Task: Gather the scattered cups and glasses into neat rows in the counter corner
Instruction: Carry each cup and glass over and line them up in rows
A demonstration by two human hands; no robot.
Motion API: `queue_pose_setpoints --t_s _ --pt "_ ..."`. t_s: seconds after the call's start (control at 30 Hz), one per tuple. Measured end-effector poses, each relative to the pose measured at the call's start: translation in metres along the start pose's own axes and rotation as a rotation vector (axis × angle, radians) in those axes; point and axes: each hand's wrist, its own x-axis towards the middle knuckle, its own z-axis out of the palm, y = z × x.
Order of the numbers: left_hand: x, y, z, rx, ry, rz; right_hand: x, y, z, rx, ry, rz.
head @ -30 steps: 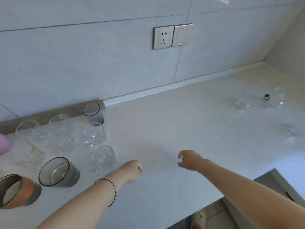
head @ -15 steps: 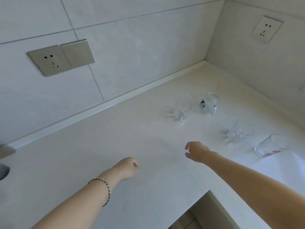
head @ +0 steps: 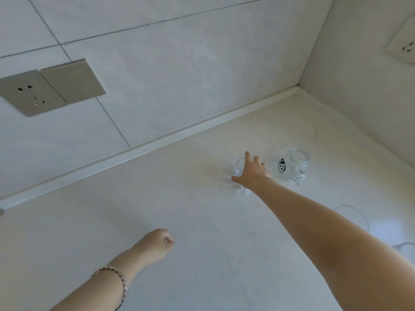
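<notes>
My right hand (head: 252, 172) reaches far over the white counter (head: 202, 221) with fingers spread around a small clear glass (head: 238, 167); thumb on its near side, fingers over the rim, and I cannot tell whether they press on it. Just right of it stands a clear glass mug (head: 294, 164) with a black emblem. Two more clear glasses peek out behind my right forearm, one (head: 354, 215) at mid right and one (head: 404, 249) at the right edge. My left hand (head: 157, 242) hovers low over the counter in a loose fist, holding nothing; a bracelet circles its wrist.
Tiled walls meet in a corner at the upper right (head: 298, 86). A metal socket and switch plate (head: 49, 88) sits on the back wall, a white socket (head: 404, 47) on the side wall.
The view swung right, away from the grouped cups on the left. My right hand stretched forward from mid-counter to the small clear glass and spread its fingers. My left hand kept its fist.
</notes>
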Motion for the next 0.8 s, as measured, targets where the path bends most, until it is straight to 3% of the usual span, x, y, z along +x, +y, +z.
queue_pose_setpoints --t_s 0.4,0.8 --pt "-0.038 -0.089 0.002 -0.170 0.081 -0.202 -0.021 -0.009 0.013 -0.068 -0.002 -0.089" --pt "-0.165 -0.247 0.036 -0.415 0.192 -0.287 -0.203 -0.193 0.107 -0.226 -0.186 -0.569"
